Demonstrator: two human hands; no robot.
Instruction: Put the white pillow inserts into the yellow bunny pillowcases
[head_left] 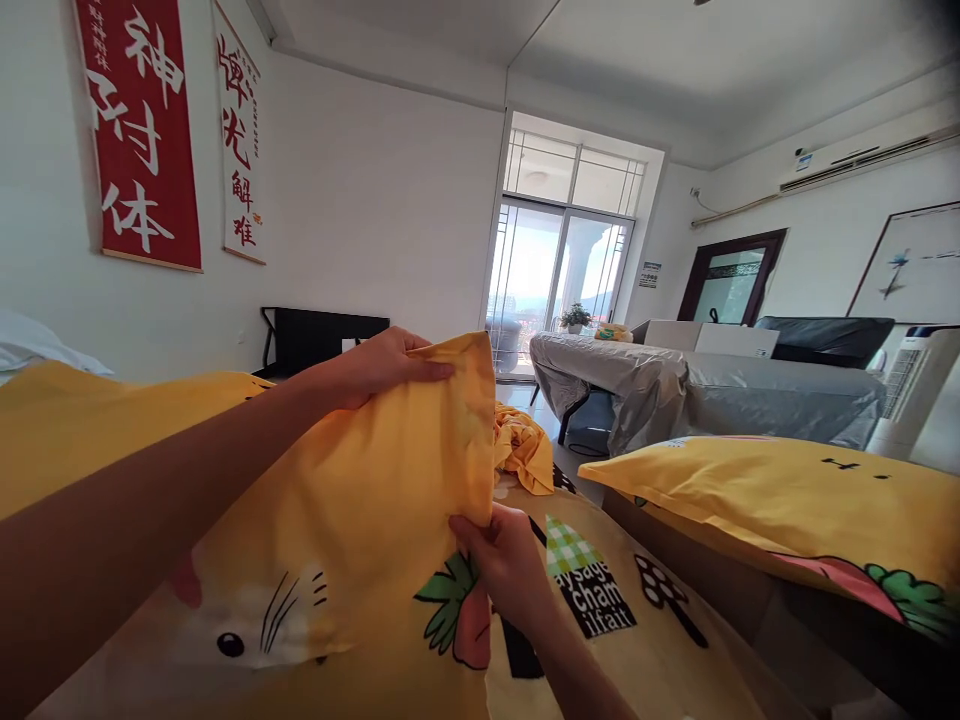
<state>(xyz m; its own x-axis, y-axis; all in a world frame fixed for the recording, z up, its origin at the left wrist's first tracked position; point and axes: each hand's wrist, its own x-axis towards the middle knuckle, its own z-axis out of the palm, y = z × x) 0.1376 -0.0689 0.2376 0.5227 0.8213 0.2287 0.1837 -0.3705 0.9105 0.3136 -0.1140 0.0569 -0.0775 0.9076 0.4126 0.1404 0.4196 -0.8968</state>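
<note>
A yellow pillowcase with a cartoon animal print is lifted in front of me. My left hand is closed on its upper edge, thumb on the near side and fingers over the far side. My right hand is closed on its lower right corner, pinching the cloth. The pillowcase hangs over a yellow printed bedsheet that covers the bed below. A crumpled piece of yellow cloth lies just beyond the pillowcase.
A yellow pillow rests at the right. Behind it stands a grey-covered table with boxes, and a white appliance at the far right. Red and white banners hang on the left wall. A glass balcony door is at the back.
</note>
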